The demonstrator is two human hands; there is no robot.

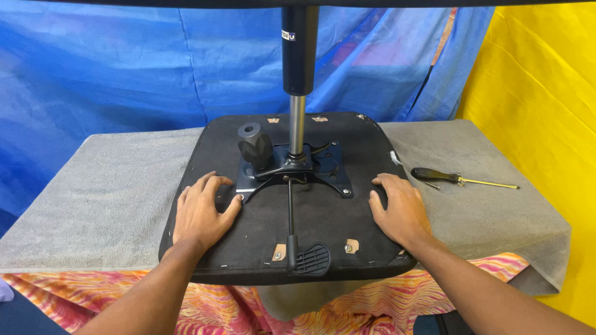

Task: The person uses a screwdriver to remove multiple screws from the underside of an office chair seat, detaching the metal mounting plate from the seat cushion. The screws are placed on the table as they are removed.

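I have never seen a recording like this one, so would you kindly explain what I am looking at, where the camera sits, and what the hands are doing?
There is no machine here: a person works with two bare hands, and the single picture comes from a camera worn on their head, looking down.

In front of them is a table covered with a grey cloth. On it lies an office chair seat, turned upside down so its black underside faces up. Bolted to the middle is a black metal mechanism plate, with a round knob, a gas lift column standing straight up, and a lever pointing towards the person.

The left hand and the right hand both rest flat and open on the seat, either side of the plate. Neither holds anything. A screwdriver lies on the cloth to the right.
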